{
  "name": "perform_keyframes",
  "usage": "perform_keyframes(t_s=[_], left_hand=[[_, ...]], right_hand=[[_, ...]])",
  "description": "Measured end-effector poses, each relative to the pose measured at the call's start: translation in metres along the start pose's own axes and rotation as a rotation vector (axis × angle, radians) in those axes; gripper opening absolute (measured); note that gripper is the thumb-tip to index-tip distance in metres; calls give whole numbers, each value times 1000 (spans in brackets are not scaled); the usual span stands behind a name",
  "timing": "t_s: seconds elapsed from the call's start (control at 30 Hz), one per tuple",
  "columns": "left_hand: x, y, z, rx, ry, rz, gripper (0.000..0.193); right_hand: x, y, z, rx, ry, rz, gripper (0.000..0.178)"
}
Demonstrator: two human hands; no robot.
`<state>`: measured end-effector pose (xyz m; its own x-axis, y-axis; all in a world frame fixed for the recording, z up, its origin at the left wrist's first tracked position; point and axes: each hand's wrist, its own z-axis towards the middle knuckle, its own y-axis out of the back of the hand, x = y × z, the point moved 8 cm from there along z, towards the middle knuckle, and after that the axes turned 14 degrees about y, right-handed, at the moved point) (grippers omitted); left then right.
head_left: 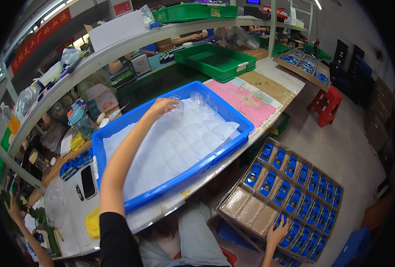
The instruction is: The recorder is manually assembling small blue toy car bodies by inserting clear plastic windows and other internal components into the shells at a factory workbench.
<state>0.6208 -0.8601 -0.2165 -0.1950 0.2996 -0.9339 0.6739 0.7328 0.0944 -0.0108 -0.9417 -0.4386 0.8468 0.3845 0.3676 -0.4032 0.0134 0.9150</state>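
My left hand reaches over the far side of a blue tray lined with white paper. Its fingers are closed on a small clear plastic part. More clear plastic parts lie close by, in the tray's far corner. Down to the right, my right hand has its fingers around a blue toy car body in a brown compartment tray. Rows of similar blue car bodies fill most of the other compartments there.
A green bin stands beyond the blue tray, near a pink sheet. A black phone and a blue bottle are at left. A red stool stands on the floor. Another person's hand shows at far left.
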Motion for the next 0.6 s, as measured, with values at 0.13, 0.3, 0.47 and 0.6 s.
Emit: perform_keyframes(t_s=[0.13,0.3,0.47,0.6], left_hand=[[37,33,-102,70,27,130,43],[86,117,-185,-128,-67,359,26],[99,172,-235,-264,-205,316,16],[88,177,-277,-360,-478,659,21]], right_hand=[[-5,6,-22,-21,23,-4,53],[-3,11,-53,-46,67,-8,53],[0,11,-85,-48,86,-25,53],[8,14,-107,-59,100,-26,53]])
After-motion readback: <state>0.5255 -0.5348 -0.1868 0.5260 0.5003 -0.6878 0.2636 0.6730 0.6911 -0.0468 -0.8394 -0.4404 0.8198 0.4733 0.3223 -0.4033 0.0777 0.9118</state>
